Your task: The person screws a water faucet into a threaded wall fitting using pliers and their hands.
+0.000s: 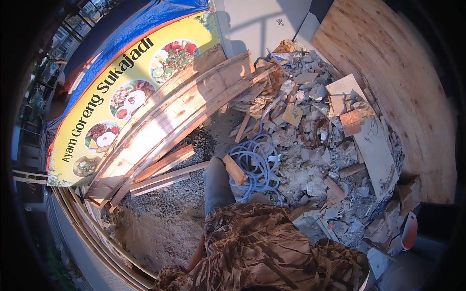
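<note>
Neither of my hands shows; a strip of what looks like my left forearm (197,253) appears beside the brown patterned cloth (257,242) of my clothing, which covers the lower middle. My grey trouser leg (217,189) reaches forward onto the ground. Just right of it lies a short wooden offcut (234,169), against a tangled coil of pale blue-grey hose (252,156). Long wooden boards (182,109) lean in a stack at the left, with thinner wood strips (167,177) at their foot.
A rubble heap (310,131) of broken concrete, tile and wood scraps spreads on the right, beside a large plywood sheet (403,92). A yellow banner (141,72) with food pictures hangs behind the boards under a blue tarp (116,43). Gravel (167,201) covers ground at left.
</note>
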### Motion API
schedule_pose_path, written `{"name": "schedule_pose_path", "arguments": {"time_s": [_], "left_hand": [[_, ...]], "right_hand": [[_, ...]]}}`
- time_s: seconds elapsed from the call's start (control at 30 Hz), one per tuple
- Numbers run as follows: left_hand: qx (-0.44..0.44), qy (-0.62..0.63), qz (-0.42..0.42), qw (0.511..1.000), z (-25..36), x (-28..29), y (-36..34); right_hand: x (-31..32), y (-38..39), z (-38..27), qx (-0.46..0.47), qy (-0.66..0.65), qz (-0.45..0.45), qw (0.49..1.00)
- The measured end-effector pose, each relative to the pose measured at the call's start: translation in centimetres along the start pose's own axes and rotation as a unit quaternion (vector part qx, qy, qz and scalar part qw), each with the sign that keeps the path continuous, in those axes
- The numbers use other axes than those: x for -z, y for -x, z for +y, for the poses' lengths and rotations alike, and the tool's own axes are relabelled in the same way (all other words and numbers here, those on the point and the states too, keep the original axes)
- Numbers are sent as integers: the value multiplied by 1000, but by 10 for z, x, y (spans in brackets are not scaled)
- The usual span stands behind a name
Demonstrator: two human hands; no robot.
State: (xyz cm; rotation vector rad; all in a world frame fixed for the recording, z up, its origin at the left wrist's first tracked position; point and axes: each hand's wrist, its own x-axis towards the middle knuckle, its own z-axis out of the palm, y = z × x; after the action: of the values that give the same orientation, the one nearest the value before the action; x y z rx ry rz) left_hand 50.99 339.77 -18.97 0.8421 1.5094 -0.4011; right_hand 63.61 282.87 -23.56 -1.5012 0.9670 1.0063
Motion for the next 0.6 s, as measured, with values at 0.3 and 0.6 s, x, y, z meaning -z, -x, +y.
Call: {"name": "schedule_pose_path", "arguments": {"time_s": [0.3, 0.6], "left_hand": [[19, -131, -108, 985, 274, -197, -75], [20, -309, -233, 922, 567, -465, -132]], "right_hand": [[-69, -9, -60, -81, -186, 112, 973], [-186, -75, -269, -128, -298, 72, 943]]}}
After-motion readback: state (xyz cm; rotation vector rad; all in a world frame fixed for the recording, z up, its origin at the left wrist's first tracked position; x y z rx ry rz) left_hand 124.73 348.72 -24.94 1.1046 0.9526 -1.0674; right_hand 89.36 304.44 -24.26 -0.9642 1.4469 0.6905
